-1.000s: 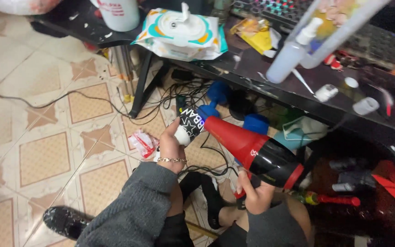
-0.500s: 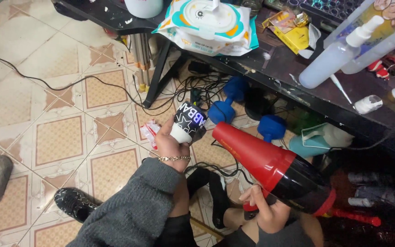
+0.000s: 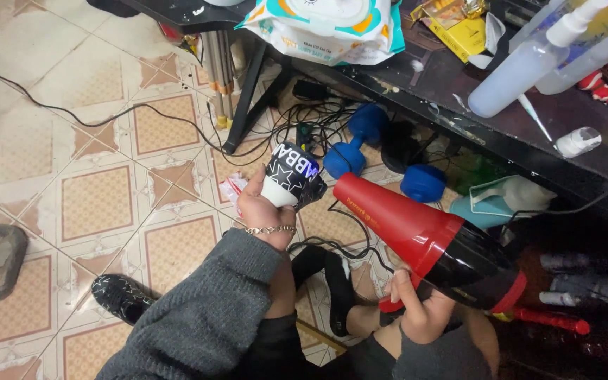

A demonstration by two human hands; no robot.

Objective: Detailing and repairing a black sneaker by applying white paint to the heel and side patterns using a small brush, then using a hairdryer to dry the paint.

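Grey knit sleeve (image 3: 198, 317) at lower centre, rising to the left hand (image 3: 265, 207) with a thin chain bracelet (image 3: 269, 230) at the wrist. Fingers clenched round a short black-and-white cylinder (image 3: 291, 176), star-patterned wrap outside, white at the end nearest the palm, tilted up and to the right near the middle of the frame. At lower right, the right hand (image 3: 416, 309) closed round the handle of a red and black hair dryer (image 3: 423, 243), thumb across the grip, black body towards the right edge, red cone nozzle slanting up-left. Nozzle tip just beside the cylinder's far end; touching or a hair apart, impossible to tell. Little different from half a second ago: same two grips, same tilt of the cylinder, nozzle kept trained on it, dryer body only slightly drawn back towards lower right against a second ago. By that reading, steady aiming at the wrap under way, not a change of hold. Lower left, a black shoe (image 3: 117, 295) on the tan patterned tiled floor (image 3: 100, 204). Farther up, black cables (image 3: 107, 116) trailing across the tiles and tangling under a dark table (image 3: 501, 134), with a blue dumbbell (image 3: 360, 141) just behind the cylinder. Along the top edge, on the table, a soft pack of wipes (image 3: 325, 21), a yellow packet (image 3: 459, 28) and a pale spray bottle (image 3: 522, 67) lying at upper right.
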